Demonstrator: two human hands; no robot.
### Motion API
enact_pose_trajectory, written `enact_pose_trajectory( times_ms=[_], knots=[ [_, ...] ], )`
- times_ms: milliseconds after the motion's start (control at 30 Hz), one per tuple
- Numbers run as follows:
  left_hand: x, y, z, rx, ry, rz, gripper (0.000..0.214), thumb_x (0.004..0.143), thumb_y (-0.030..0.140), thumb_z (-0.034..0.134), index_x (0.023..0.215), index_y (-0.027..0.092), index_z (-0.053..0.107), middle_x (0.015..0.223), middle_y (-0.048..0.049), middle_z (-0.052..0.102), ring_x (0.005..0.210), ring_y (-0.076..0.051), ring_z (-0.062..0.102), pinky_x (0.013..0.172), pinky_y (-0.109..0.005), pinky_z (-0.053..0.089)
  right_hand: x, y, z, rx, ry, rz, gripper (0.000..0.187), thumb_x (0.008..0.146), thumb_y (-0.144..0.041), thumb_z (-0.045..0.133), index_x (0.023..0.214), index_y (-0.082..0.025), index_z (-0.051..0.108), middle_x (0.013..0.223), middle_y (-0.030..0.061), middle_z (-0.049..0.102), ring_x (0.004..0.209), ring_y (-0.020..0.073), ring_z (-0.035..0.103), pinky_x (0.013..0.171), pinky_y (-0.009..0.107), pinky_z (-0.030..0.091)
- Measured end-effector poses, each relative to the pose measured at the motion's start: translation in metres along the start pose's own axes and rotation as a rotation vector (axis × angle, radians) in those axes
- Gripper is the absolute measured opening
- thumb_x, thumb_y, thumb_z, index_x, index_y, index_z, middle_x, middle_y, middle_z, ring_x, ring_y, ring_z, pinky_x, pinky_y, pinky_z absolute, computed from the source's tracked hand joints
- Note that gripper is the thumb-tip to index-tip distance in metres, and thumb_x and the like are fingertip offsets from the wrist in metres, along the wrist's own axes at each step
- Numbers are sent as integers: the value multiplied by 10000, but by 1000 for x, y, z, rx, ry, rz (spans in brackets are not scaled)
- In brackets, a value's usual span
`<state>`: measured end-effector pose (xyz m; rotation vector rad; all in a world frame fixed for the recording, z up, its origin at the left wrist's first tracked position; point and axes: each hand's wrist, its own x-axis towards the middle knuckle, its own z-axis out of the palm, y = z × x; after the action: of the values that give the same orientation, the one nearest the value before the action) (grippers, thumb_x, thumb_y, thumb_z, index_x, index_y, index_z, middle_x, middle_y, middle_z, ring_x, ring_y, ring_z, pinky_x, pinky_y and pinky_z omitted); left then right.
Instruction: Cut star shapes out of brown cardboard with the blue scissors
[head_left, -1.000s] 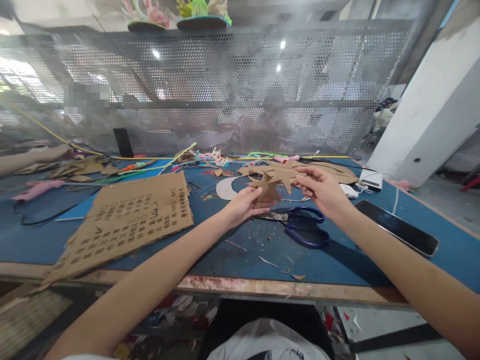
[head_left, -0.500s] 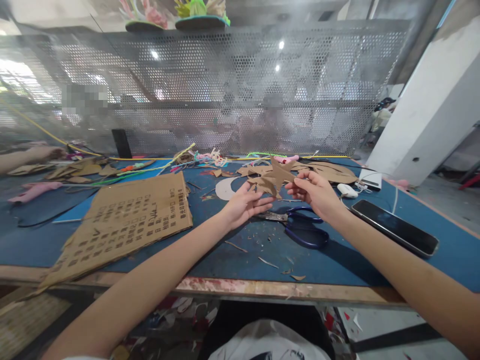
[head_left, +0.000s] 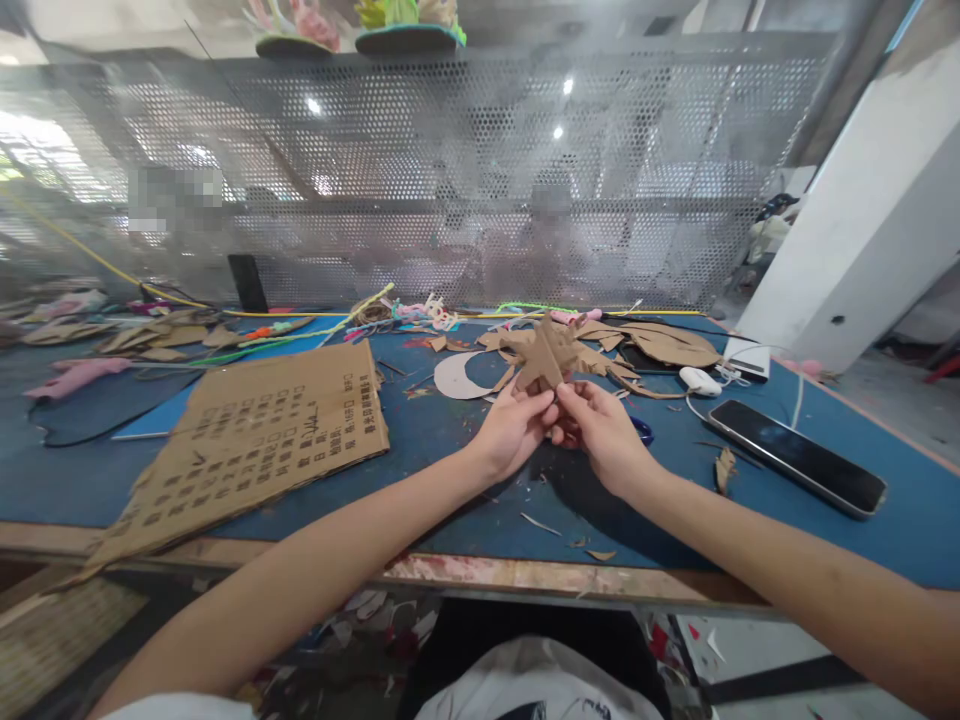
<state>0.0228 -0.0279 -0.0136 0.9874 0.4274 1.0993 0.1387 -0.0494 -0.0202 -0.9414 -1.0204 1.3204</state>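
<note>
Both of my hands meet over the middle of the blue work table, pinching a small star-shaped cardboard cutout (head_left: 541, 356). My left hand (head_left: 516, 428) grips its lower left point, and my right hand (head_left: 600, 428) grips the lower right, fingertips nearly touching. Scissors with a blue handle (head_left: 643, 431) lie mostly hidden behind my right hand. To the left of the star rests a white crescent-shaped piece (head_left: 454, 378). Behind it are several cut cardboard scraps (head_left: 604, 338).
A large printed cardboard sheet (head_left: 285, 420) lies at left, beside a pink glue gun (head_left: 81, 379). On the right are a phone (head_left: 798, 455), a white earphone case (head_left: 700, 381) and a white box (head_left: 747, 358). A perforated metal screen (head_left: 420, 190) stands behind the table (head_left: 420, 500).
My hands have come together on the star, which is now held upright by both. A curled scrap now lies right of my right hand. The other person's arm at far left has withdrawn.
</note>
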Motion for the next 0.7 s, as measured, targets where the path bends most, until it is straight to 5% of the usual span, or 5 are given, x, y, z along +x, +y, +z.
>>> enact_pose_trajectory(
  times_ms=[133,300,433,567,700],
  knots=[
    [-1,0,4,54,-62,2,246,720,211,658,941,139,577,724,-9,631,523,-94,533,536,-242,456,3,2,-5,-95,7,-18,431,648,-550,736,693,-182,515,455,-58,533,394,60,440,394,174,327],
    [5,3,-3,126,1,55,254,770,317,673,924,147,563,809,-38,672,633,-114,616,645,-252,498,9,-3,-11,-233,-76,29,428,631,-560,724,663,-175,540,472,-41,533,404,71,444,398,194,334],
    [13,9,-22,281,63,11,193,817,299,625,896,151,530,789,-31,656,689,-123,649,666,-257,519,21,-13,-25,-355,27,-182,407,647,-491,732,841,-183,550,634,-42,567,438,65,464,402,196,359],
    [16,10,-35,523,-139,-150,265,818,364,607,764,174,431,633,60,488,432,-52,478,469,-224,473,33,-23,-43,-480,84,-357,554,670,-412,735,1151,-262,504,952,-5,598,483,48,498,403,190,380],
    [13,9,-33,530,-209,-147,302,835,462,559,893,195,430,571,116,309,397,-32,303,434,-188,432,38,-26,-50,-555,-39,-251,401,689,-410,705,1026,-214,614,851,6,643,436,40,457,401,199,381]
  ],
)
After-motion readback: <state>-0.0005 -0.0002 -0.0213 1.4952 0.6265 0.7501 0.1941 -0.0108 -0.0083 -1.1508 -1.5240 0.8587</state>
